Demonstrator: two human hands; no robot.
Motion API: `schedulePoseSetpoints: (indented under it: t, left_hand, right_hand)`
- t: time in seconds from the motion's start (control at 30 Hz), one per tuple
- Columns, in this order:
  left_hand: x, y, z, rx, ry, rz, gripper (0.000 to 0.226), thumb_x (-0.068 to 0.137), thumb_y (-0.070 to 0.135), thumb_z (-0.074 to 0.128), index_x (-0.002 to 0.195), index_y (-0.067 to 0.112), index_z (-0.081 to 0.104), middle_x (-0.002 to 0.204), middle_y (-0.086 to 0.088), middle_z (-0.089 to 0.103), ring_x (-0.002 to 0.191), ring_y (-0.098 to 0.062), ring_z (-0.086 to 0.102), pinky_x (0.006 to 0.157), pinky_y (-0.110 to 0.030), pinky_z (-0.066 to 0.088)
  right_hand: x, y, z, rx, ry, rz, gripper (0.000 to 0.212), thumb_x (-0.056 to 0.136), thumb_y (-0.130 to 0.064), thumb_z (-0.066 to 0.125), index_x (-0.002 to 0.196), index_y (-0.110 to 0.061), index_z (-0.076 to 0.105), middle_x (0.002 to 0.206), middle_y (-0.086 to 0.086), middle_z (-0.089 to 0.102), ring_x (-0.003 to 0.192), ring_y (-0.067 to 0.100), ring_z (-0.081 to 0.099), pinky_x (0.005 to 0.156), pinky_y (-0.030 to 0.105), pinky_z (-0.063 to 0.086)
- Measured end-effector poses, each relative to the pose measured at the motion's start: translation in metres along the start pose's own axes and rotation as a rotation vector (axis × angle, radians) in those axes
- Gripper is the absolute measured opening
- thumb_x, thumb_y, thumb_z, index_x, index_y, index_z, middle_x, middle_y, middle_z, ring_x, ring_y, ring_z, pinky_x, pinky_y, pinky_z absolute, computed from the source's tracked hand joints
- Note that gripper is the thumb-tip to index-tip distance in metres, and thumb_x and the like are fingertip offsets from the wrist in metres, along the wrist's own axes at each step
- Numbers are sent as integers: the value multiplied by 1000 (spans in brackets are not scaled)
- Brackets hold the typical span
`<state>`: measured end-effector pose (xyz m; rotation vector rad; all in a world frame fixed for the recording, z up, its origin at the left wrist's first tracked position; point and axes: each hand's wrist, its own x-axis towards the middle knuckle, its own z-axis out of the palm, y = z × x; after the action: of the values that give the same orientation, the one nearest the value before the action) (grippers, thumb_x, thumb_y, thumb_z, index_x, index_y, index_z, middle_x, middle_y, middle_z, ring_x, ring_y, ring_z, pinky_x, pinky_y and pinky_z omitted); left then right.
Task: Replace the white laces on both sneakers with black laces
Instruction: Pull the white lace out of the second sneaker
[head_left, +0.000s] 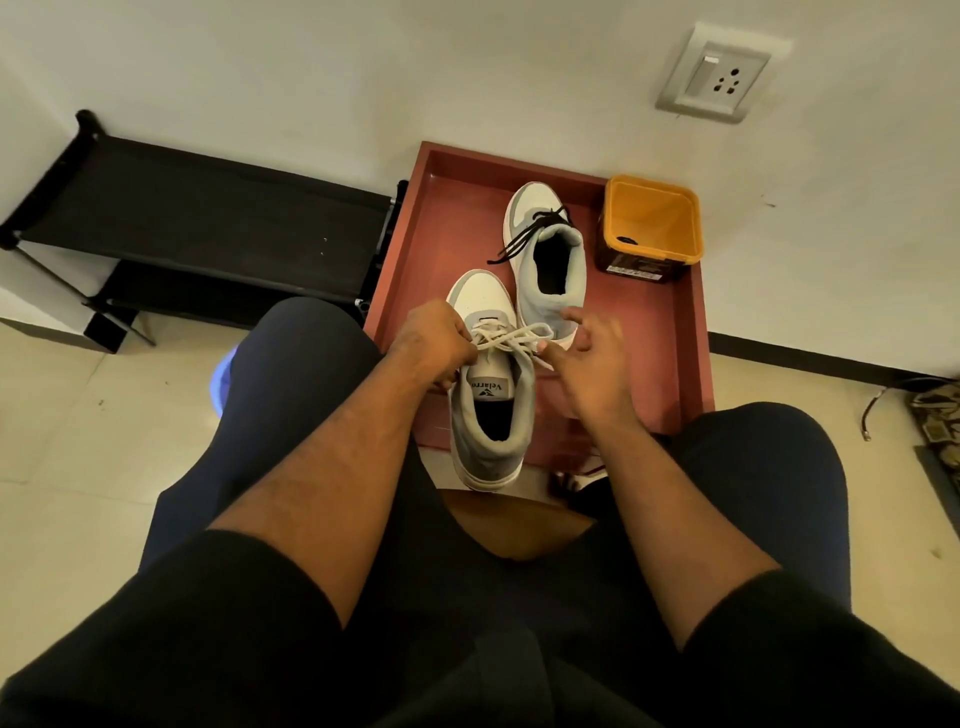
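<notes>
Seated view, looking down between my knees. The red tray (447, 218) lay on the floor against the wall. In it stood the far sneaker (548, 260), toe to the wall, already threaded with a black lace (530, 234) whose loose end trailed off its left side onto the tray floor. Beside that sneaker, in the tray's far right corner, sat an orange tub (649, 223), open-topped; one small dark item lay at its bottom, too small for me to identify.

The near sneaker (488, 395) was held up over the tray's near edge, toe pointing away, heel toward me, its white lace (506, 338) still threaded and lying loose across the tongue.

My left hand (436, 343) was curled at the sneaker's left side by the eyelets, fingers closed on the lace and the collar edge. My right hand (582, 353) was to the right of the sneaker, palm turned inward, fingers spread and slack, slightly blurred; the thumb tip was at the lace's right loop, but I could not tell if it touched.

A black shoe rack (208, 218) stood left of the tray; a wall socket (714, 75) sat above.
</notes>
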<state>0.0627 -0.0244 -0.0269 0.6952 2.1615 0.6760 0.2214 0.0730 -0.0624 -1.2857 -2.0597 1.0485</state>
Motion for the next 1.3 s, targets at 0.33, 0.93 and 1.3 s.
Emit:
schedulePoseSetpoints:
  t: [0.33, 0.93, 1.3]
  left_hand:
    - [-4, -5, -4, 4, -7, 49, 19, 86, 9, 71, 105, 9, 70, 76, -8, 66, 62, -21, 68, 60, -35, 61]
    - [-6, 0, 35, 569, 202, 398, 31, 93, 25, 60, 124, 23, 60, 158, -4, 13, 131, -28, 33, 98, -45, 43]
    - [3, 1, 39, 611, 320, 508, 26, 92, 35, 57, 107, 20, 72, 151, -2, 33, 126, -24, 39, 98, -41, 39]
  right_hand:
    - [8, -25, 28, -394, -97, -265, 12, 88, -24, 66, 94, -20, 74, 132, -1, 56, 123, 23, 44, 98, 41, 35]
    - [-24, -1, 17, -42, -236, -168, 39, 85, -6, 68, 124, -11, 63, 114, 3, 60, 101, 18, 60, 91, 35, 52]
    - [-27, 0, 12, 81, -222, -124, 51, 87, 5, 59, 135, -13, 55, 133, 1, 59, 120, 5, 50, 100, 7, 35]
